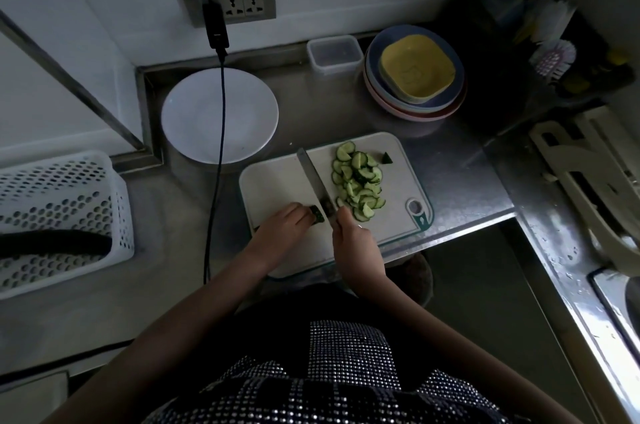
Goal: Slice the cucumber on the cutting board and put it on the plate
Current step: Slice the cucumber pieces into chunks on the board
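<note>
The white plate [219,115] stands behind and left of the cutting board [273,181]. On the board, my left hand [282,222] pinches the last cucumber stub [317,214] with curled fingers. My right hand [356,240] grips the knife [313,177], blade against the stub. The cut cucumber slices [358,181] lie heaped right of the blade.
</note>
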Demonstrator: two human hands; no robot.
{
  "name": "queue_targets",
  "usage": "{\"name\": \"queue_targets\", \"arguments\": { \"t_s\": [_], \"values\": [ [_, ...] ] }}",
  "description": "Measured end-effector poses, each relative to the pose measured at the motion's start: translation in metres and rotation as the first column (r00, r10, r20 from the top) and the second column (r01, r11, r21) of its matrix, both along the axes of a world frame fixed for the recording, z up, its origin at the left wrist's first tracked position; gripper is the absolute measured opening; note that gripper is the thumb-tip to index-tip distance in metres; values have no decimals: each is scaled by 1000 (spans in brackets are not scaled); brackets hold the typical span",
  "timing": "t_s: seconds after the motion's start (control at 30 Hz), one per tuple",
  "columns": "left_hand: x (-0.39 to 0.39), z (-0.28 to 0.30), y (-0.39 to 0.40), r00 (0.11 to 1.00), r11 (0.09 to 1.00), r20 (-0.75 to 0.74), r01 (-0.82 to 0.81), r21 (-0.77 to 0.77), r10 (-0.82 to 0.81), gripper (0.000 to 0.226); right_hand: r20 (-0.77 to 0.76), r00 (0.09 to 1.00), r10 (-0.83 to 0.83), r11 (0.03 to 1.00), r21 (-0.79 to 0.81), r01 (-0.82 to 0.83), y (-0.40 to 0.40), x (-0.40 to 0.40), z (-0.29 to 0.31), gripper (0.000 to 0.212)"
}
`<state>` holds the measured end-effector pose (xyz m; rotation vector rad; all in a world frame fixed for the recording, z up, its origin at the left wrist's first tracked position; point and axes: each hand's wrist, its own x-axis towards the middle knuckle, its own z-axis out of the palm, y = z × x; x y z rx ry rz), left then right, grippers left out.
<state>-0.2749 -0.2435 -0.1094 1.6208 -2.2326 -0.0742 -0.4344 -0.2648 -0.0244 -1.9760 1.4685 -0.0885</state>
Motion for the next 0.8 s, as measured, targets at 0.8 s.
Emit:
{"name": "queue_targets", "arguments": {
  "t_s": [0.8],
  "values": [
    [-1,6,0,999,1000,-34,7,-23,-8,28,51,996,-77,996,40,75,-11,-4,-3,7]
  ]
}}
